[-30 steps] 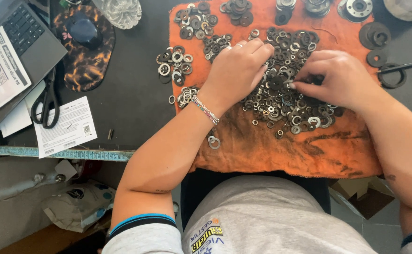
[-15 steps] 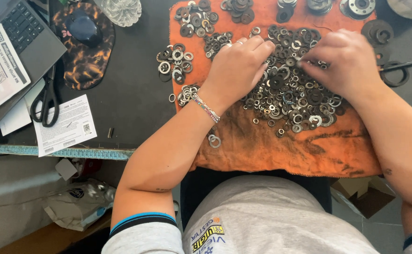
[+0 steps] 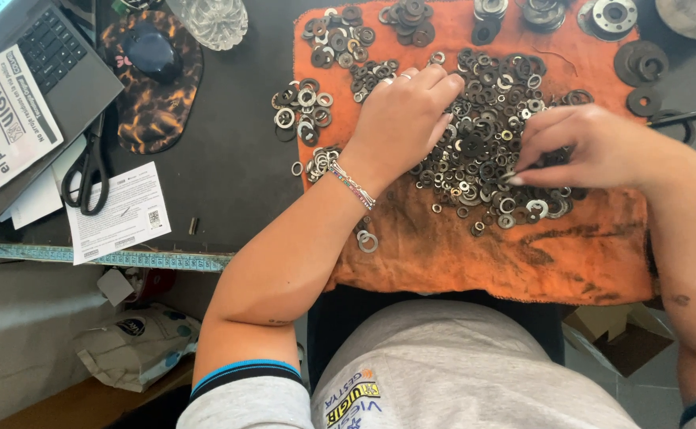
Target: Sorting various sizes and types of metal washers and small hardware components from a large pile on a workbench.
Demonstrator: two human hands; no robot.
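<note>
A big heap of small metal washers [image 3: 491, 151] lies on an orange cloth [image 3: 522, 254] spread over a dark table. My left hand [image 3: 399, 119], with a bracelet at the wrist, rests palm down on the heap's left side, fingers curled toward the far edge. My right hand [image 3: 594, 147] hovers at the heap's right side with fingertips pinched together over the washers; whether a washer is between them I cannot tell. Smaller sorted piles of washers [image 3: 304, 107] sit to the left of the cloth and along its far edge [image 3: 340, 36].
Scissors [image 3: 86, 171], a paper slip [image 3: 117, 210], a laptop [image 3: 42, 63] and a mouse on a mottled pad [image 3: 153, 71] lie at the left. Larger dark discs [image 3: 642, 67] sit at far right. The table's front edge [image 3: 94, 256] carries a measuring strip.
My right hand drew back from the heap's far side toward its near right side and pinched its fingertips. My left hand stayed on the heap's left side.
</note>
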